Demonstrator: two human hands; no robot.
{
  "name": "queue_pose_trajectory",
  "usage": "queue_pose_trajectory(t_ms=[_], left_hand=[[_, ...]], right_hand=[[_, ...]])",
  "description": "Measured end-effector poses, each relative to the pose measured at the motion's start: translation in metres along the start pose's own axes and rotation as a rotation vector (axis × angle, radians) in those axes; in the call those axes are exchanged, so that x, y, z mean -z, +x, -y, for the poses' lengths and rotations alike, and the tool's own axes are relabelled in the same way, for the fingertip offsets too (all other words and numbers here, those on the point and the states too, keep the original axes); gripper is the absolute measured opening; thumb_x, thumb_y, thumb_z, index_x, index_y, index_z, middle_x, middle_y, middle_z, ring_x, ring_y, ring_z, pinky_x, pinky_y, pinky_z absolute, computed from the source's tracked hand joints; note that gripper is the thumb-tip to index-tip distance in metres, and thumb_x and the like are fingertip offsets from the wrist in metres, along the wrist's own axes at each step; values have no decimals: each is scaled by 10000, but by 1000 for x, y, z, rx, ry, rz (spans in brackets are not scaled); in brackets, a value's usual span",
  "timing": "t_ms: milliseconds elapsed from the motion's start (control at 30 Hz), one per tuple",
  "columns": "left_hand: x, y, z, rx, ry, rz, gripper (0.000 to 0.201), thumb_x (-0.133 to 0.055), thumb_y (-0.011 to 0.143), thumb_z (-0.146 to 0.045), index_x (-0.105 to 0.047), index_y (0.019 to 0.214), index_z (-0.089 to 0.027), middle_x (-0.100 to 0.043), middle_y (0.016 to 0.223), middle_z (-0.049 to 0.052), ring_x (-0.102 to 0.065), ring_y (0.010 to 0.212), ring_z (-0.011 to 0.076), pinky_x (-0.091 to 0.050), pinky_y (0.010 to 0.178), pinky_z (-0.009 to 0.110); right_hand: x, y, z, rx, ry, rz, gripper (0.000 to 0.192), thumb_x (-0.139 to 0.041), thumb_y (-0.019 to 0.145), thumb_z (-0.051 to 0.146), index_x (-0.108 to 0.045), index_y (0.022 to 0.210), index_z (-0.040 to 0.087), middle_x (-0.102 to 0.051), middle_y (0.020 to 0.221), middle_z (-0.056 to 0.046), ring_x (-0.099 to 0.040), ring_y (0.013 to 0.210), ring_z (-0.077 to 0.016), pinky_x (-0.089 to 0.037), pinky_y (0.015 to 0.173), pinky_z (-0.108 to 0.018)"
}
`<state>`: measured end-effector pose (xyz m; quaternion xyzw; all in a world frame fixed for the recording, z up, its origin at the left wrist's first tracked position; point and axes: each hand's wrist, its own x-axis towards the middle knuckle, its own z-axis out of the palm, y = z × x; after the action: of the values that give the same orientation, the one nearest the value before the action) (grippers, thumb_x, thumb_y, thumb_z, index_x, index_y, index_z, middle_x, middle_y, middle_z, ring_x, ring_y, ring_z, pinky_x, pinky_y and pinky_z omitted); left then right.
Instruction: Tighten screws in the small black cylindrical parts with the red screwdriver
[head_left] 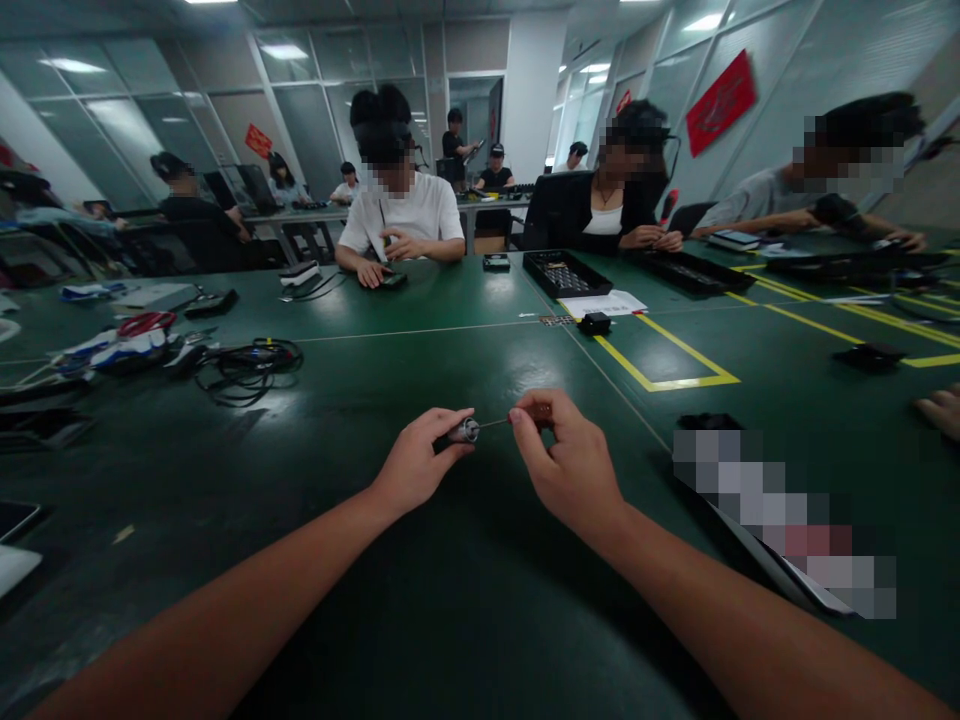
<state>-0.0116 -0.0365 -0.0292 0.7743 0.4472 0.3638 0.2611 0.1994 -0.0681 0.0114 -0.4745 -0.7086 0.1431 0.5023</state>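
Note:
My left hand (420, 462) grips a small dark cylinder with a silver tip (463, 432), held just above the green table (465, 330). My right hand (566, 460) pinches a thin screwdriver (499, 423) by its reddish handle. The metal shaft runs left into the silver tip of the cylinder. Both hands hover close together near the table's front middle. The fingers hide most of the handle.
A tangle of black cables (247, 365) and a white-and-blue bundle (120, 348) lie at left. A black parts tray (566, 273), a paper sheet (604, 303) and a yellow-taped rectangle (664, 355) sit ahead right. Several people sit across the table. Another person's hand (941, 408) rests at right.

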Motion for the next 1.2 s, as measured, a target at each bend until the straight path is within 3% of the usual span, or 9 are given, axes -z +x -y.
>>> queue_pose_trajectory(t_ms=[300, 533, 767, 933, 1100, 1200], left_hand=[[-2, 2, 3, -5, 6, 48, 463, -683, 900, -195, -656, 1357, -264, -687, 1198, 69, -643, 1117, 234, -490, 1036, 423], [-4, 2, 6, 80, 21, 19, 578, -722, 877, -220, -578, 1436, -248, -687, 1193, 70, -650, 1098, 245, -499, 1006, 409], [-2, 3, 3, 72, 6, 26, 401, -702, 893, -233, -670, 1292, -248, -690, 1198, 64, -646, 1103, 246, -494, 1011, 411], [0, 1, 3, 102, -5, -58, 392, -646, 930, -264, -637, 1320, -225, -666, 1268, 84, -630, 1152, 254, -485, 1038, 426], [8, -4, -11, 136, -17, -45, 462, -482, 1016, -313, -493, 1468, -219, -588, 1415, 109, -564, 1278, 255, -437, 1092, 434], [11, -5, -28, 197, 22, 51, 414, -553, 975, -370, -561, 1353, -204, -663, 1234, 95, -634, 1091, 248, -508, 947, 404]], right_hand=[[-1, 2, -4, -53, 69, 59, 159, -557, 993, 356, -654, 1015, 231, -734, 845, -30, -702, 755, -195, -520, 683, -312], [-1, 1, -6, -2, 4, -12, 134, -526, 1003, 319, -628, 975, 237, -721, 852, -41, -697, 790, -209, -522, 721, -327], [1, 2, -5, -15, -3, -35, 137, -523, 1009, 323, -618, 975, 231, -714, 861, -46, -692, 786, -209, -510, 711, -331], [2, 2, -4, -14, 4, -50, 144, -526, 1009, 332, -618, 982, 225, -716, 863, -49, -692, 795, -210, -508, 721, -336], [3, 3, -4, -15, 4, -65, 158, -530, 1011, 345, -625, 989, 220, -716, 861, -44, -687, 784, -205, -499, 701, -326], [3, 3, -5, -8, 8, -80, 159, -531, 1013, 342, -627, 1000, 215, -715, 864, -41, -689, 786, -202, -500, 705, -322]])
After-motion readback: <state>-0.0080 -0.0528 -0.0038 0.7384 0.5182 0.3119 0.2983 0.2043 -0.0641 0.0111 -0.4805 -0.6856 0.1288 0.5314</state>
